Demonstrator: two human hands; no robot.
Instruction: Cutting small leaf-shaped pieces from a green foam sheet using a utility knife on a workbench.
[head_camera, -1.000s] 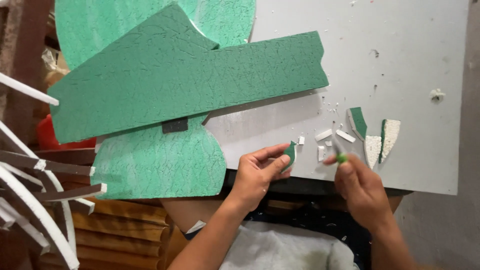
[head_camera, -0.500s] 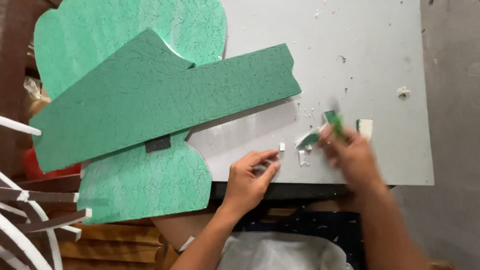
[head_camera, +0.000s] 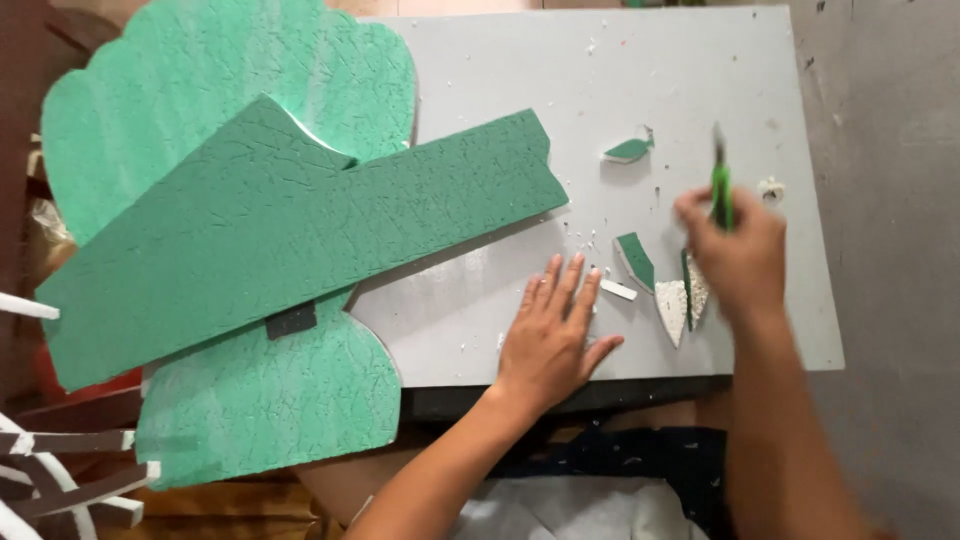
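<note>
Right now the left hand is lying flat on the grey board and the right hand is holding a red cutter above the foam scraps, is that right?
Not quite: the cutter is green, not red, as the head view shows. The rest holds. The left hand lies flat on the grey board, and the right hand holds the cutter above the foam scraps.

The dark green foam board (head_camera: 300, 250) looks matt with a crackled, rough skin; the pale green scalloped foam sheet (head_camera: 230, 90) likewise. The foam offcuts (head_camera: 672, 305) show grainy white cores. The grey bench (head_camera: 620, 70) is smooth, matt. The green cutter (head_camera: 720, 185) looks plastic.
</note>
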